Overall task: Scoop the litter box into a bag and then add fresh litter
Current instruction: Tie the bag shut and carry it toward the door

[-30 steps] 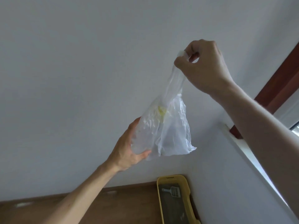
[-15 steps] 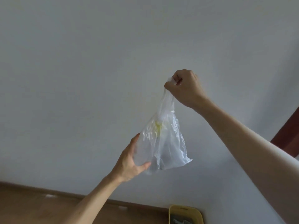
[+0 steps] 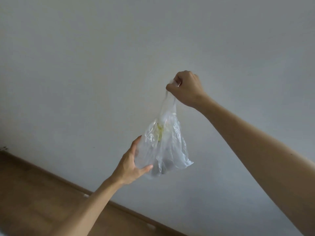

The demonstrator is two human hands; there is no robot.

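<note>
Bag (image 3: 166, 147) hangs in the air by the wall (image 3: 102, 65). Our right hand (image 3: 185, 88) pinches its twisted top in a fist. Our left hand (image 3: 132, 163) cups its bottom, thumb and fingers curled around. Something dark sits inside, so we think scooping is done. Fresh litter comes next. We cannot see the box.
</note>
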